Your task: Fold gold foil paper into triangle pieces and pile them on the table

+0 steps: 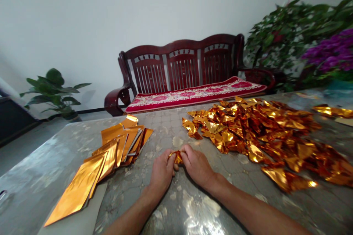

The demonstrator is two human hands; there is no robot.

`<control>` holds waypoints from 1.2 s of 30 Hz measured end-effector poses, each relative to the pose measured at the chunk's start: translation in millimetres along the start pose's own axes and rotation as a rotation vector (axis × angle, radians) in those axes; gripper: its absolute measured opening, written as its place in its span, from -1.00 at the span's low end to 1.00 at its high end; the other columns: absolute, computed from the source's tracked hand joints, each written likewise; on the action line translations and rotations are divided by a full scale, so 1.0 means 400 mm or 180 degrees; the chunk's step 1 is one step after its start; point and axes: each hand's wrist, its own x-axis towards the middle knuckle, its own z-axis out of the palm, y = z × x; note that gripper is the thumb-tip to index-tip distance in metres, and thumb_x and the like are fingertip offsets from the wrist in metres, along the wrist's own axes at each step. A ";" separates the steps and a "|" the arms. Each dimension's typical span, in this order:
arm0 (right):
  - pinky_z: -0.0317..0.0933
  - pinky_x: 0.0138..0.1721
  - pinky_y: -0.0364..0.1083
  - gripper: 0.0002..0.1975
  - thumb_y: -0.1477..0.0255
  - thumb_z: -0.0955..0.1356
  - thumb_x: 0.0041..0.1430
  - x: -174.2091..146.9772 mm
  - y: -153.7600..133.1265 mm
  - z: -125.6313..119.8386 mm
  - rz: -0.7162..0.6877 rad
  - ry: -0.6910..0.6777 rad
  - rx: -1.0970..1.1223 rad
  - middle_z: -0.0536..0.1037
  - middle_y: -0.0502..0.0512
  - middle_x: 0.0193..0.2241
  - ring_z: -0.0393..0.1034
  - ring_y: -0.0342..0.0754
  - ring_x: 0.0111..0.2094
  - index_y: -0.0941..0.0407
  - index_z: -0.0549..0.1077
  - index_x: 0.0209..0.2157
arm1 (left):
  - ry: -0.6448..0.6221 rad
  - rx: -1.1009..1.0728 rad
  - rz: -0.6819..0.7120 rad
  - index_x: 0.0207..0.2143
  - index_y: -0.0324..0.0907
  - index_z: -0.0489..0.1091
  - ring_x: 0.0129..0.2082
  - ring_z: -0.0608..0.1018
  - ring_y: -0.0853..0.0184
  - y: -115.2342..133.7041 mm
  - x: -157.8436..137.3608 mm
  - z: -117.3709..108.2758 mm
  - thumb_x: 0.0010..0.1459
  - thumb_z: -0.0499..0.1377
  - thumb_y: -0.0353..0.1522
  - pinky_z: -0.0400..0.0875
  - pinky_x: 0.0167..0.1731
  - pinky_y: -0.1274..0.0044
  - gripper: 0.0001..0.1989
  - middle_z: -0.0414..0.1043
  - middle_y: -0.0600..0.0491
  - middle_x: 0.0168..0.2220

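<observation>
Between my two hands, low over the middle of the table, is a small piece of shiny gold foil paper (178, 157), mostly covered by the fingers. My left hand (162, 169) is closed on its left side, thumb on top. My right hand (197, 164) pinches the right side. To the left lies a fanned stack of flat gold foil sheets (79, 180), some showing pale backs. A wide heap of folded gold foil pieces (248, 128) covers the right of the table, one piece (286, 178) nearest my right forearm.
The patterned grey table (132, 194) has a glossy cover. A pale board (96, 209) lies under the foil stack. Behind stands a dark wooden bench (182, 66) with a red floral cushion (198, 93). Potted plants (55, 91) and purple flowers (331, 51) flank it.
</observation>
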 end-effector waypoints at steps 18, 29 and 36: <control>0.04 -0.37 -0.12 -0.81 0.47 0.17 0.36 0.001 -0.002 0.012 -0.0090 0.0202 -0.0107 0.60 0.07 -0.41 0.51 -0.02 -0.37 0.10 0.40 -0.23 | 0.0203 -0.0407 -0.0158 -0.33 -0.18 0.47 -0.74 0.35 0.40 -0.002 0.007 0.009 0.24 0.00 -0.14 0.19 -0.64 0.58 -0.64 0.32 0.18 -0.71; 0.23 -0.30 -0.08 -0.58 0.25 0.02 0.43 0.002 0.030 -0.022 -0.0089 0.0364 0.0962 0.54 0.06 -0.45 0.47 -0.01 -0.38 0.07 0.41 -0.18 | 0.0207 -0.1039 -0.0502 -0.14 -0.25 0.41 -0.72 0.40 0.45 0.013 0.016 0.002 0.15 0.06 -0.05 0.24 -0.69 0.65 -0.53 0.43 0.12 -0.61; 0.26 -0.44 -0.11 -0.55 0.16 0.04 0.43 0.007 0.050 -0.015 0.0062 0.0278 0.1585 0.48 -0.03 -0.60 0.42 -0.06 -0.56 0.06 0.42 -0.17 | 0.0283 -0.1174 -0.0334 -0.07 -0.30 0.41 -0.65 0.47 0.40 0.016 0.006 -0.012 0.18 -0.01 0.08 0.34 -0.67 0.61 -0.36 0.49 0.03 -0.52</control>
